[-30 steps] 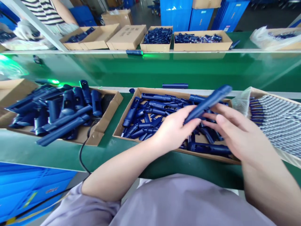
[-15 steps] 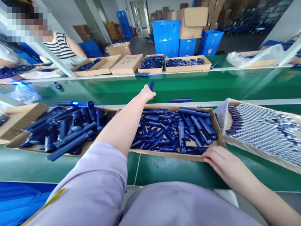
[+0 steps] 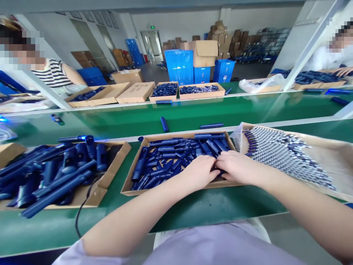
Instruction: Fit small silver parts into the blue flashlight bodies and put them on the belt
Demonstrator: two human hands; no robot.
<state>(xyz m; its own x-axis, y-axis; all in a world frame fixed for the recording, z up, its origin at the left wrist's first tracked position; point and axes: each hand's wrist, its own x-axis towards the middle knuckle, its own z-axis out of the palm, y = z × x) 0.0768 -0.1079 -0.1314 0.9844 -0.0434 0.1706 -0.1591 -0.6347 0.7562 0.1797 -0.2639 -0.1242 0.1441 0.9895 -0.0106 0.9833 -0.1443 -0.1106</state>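
Head view: my left hand (image 3: 201,171) and right hand (image 3: 237,167) meet over the middle carton's (image 3: 125,186) 5 o'clock edge, fingers curled among blue parts (image 3: 171,152); what each grip holds, I cannot tell. Open green desk (image 3: 193,206) lies nearer me. Half a second ago, my left arm reached toward 12 o'clock; now it is back.

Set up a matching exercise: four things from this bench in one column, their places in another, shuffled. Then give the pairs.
1. Both hands: left hand, right hand
2. Loose blue tube
3. Silver-tipped parts
4. Black cable

A. On the green belt beyond the boxes
B. In the bag-lined box on the right
C. Running out of the left box over the bench edge
D. Together in the middle box of blue parts

Pairs: 1-D, 2-A, 3-B, 4-C
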